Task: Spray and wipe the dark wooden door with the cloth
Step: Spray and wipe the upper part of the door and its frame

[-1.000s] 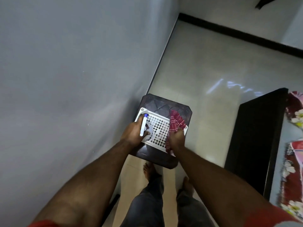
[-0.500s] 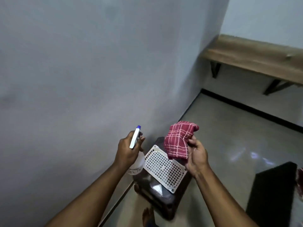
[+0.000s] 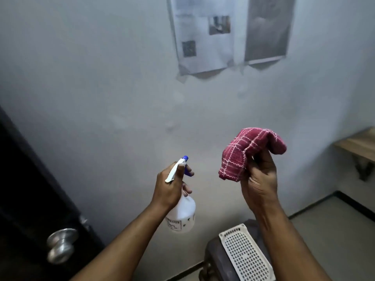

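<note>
My left hand (image 3: pixel 172 187) grips a white spray bottle (image 3: pixel 182 216) by its neck, its blue nozzle pointing at the grey wall. My right hand (image 3: pixel 259 179) holds up a red checked cloth (image 3: pixel 243 151), bunched over the fingers. The dark wooden door (image 3: pixel 26 189) stands at the far left edge, with a round metal knob (image 3: pixel 59 245) low on it. Both hands are to the right of the door and apart from it.
A white perforated basket (image 3: pixel 246 254) sits on a dark stool (image 3: pixel 215 258) below my right arm. Newspaper sheets (image 3: pixel 203 33) are taped high on the wall. A wooden shelf (image 3: pixel 359 147) juts out at the right. The floor shows at the bottom right.
Both hands lifted the bottle and the cloth out of the basket and raised them. My view swung up and left, bringing the door and its knob into sight.
</note>
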